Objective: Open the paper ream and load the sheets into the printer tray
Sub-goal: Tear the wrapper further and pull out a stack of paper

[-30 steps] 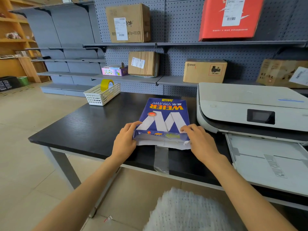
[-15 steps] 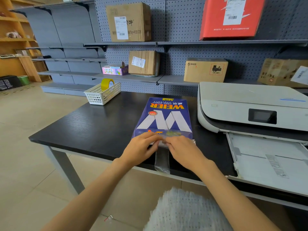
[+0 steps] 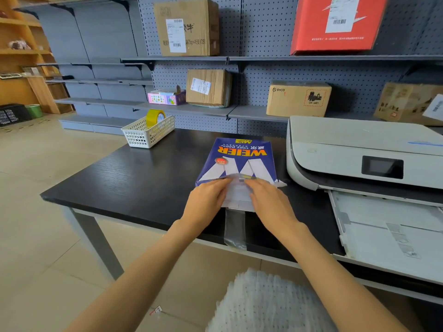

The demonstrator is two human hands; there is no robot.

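Note:
A blue paper ream (image 3: 237,158) printed "WEIER copy paper" lies flat on the black table (image 3: 134,183), just left of the white printer (image 3: 354,152). Its near end is open, and a white wrapper flap (image 3: 237,197) is folded out toward me. My left hand (image 3: 206,200) and my right hand (image 3: 271,204) sit side by side at that end, fingers curled on the wrapper's torn edge. The printer tray (image 3: 388,231) is pulled out at the right, pale and flat. A strip of clear tape (image 3: 235,232) hangs from the flap over the table edge.
A white mesh basket (image 3: 146,134) holding a yellow tape roll (image 3: 155,116) stands at the table's back left. Grey pegboard shelves behind carry cardboard boxes (image 3: 298,99) and a red box (image 3: 335,22). Tiled floor lies to the left.
My hands moved from the ream's near corners to the middle of its near end. The white flap now lies folded out further toward me.

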